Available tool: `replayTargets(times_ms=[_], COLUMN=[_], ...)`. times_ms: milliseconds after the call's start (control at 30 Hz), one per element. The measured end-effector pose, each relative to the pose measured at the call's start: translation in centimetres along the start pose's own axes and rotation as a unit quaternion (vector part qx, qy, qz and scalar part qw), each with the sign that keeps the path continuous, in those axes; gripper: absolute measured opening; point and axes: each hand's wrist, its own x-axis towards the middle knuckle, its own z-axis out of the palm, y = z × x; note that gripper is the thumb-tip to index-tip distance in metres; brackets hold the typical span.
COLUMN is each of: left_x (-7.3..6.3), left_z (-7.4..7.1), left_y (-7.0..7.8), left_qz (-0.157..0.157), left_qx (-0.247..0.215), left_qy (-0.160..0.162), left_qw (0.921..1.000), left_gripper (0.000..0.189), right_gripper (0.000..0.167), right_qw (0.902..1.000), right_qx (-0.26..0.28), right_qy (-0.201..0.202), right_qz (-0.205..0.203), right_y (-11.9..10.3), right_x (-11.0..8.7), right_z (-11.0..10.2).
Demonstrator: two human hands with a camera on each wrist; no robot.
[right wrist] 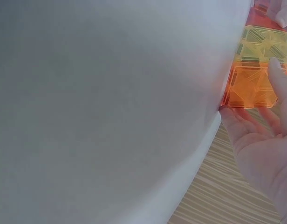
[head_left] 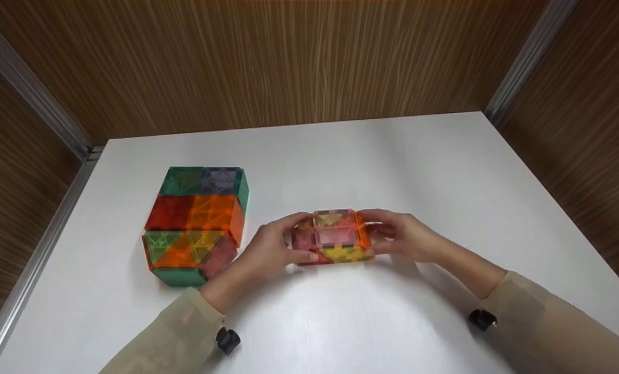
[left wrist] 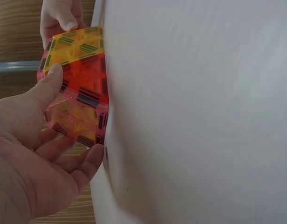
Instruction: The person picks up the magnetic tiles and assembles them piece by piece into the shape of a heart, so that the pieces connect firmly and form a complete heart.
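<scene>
A small box of translucent magnetic tiles [head_left: 336,237] lies on the white table, with pink, red, yellow and orange faces. My left hand [head_left: 268,244] grips its left end, thumb on the near side and fingers round the far side. At the other end, my right hand [head_left: 405,238] holds the orange face between thumb and fingers. The left wrist view shows a red tile [left wrist: 85,77] beside a yellow tile [left wrist: 76,46] on the near side. In the right wrist view, the orange tile [right wrist: 250,86] stands between my thumb and fingers.
Left of my hands stands a larger block of magnetic tiles [head_left: 192,213] in green, purple, red, orange and yellow. My left forearm passes close to its near right corner. Wood-grain panels [head_left: 288,62] with metal edge strips enclose the white table [head_left: 314,166] at the back and sides.
</scene>
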Motion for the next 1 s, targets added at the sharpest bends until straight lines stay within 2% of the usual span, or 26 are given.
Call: replayTargets(times_ms=[267, 667, 1000], left_x=[0.39, 0.45, 0.29], left_z=[-0.12, -0.18, -0.07], left_y=[0.07, -0.25, -0.47], left_qz=[-0.021, 0.004, 0.001], left_qx=[0.013, -0.007, 0.009], left_qy=[-0.010, -0.006, -0.005], left_qw=[0.9996, 0.9999, 0.9999], left_gripper=[0.094, 0.089, 0.091], right_gripper=[0.084, 0.081, 0.086], right_qw=[0.9996, 0.9993, 0.9989], right_qx=[-0.021, -0.024, -0.020], right_qy=[0.005, 0.012, -0.001], right_qz=[0.021, 0.027, 0.041], right_y=[-0.02, 0.05, -0.08], right_x=[0.13, 0.44, 0.50], right_z=[-0.05, 0.04, 0.02])
